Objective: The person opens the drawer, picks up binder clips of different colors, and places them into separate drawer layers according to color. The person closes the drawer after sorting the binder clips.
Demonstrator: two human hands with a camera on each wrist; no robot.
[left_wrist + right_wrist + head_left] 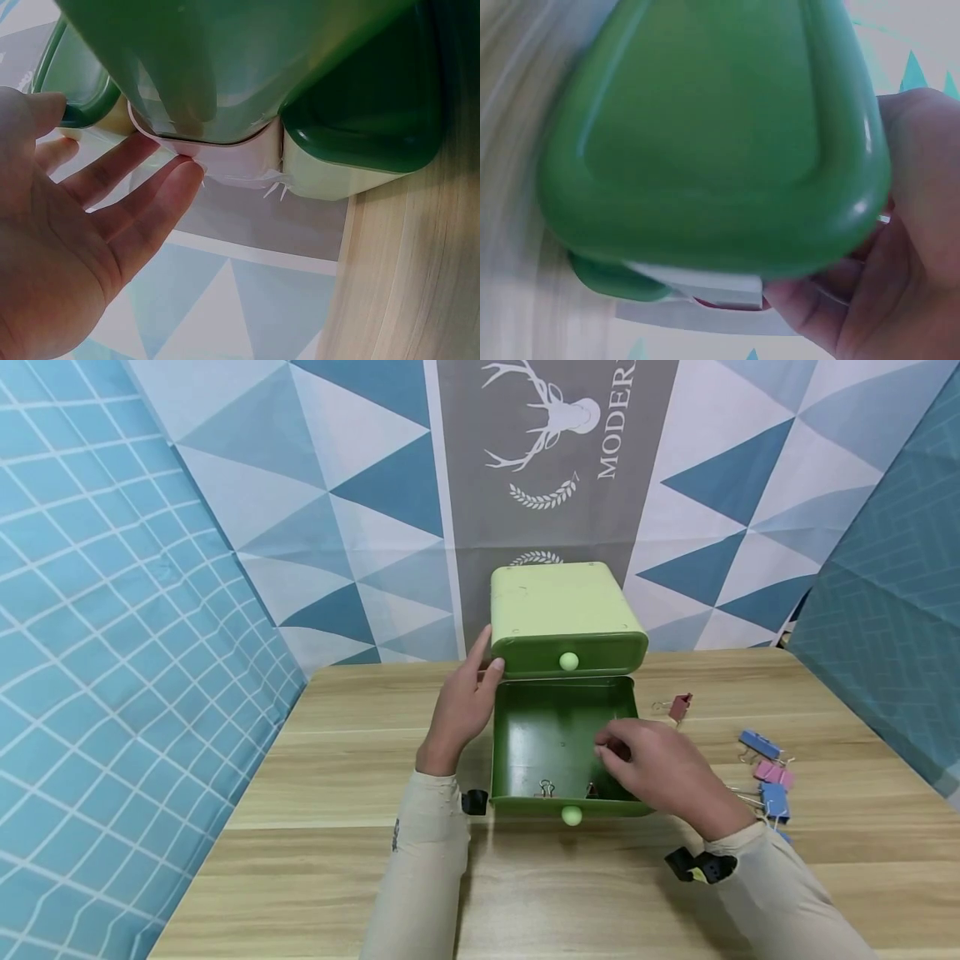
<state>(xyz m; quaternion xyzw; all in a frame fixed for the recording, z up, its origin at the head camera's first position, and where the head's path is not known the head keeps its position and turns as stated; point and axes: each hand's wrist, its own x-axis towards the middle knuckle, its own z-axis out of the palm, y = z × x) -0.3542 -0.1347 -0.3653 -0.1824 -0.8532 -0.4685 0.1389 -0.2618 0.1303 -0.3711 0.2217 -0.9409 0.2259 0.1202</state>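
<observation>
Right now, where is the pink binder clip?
In the head view, the pink binder clip lies on the table right of the open drawer, between a blue clip behind it and another blue clip in front.

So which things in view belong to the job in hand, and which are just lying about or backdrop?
Likely the job:
boxy pale-green cabinet, left hand beside it;
open, rectangular dark-green drawer, right hand over it;
small metal binder clips inside;
probably also the red, blue and pink clips outside.

Likely just surroundings:
triangle-patterned blue-and-white cloth;
wood-grain table.
</observation>
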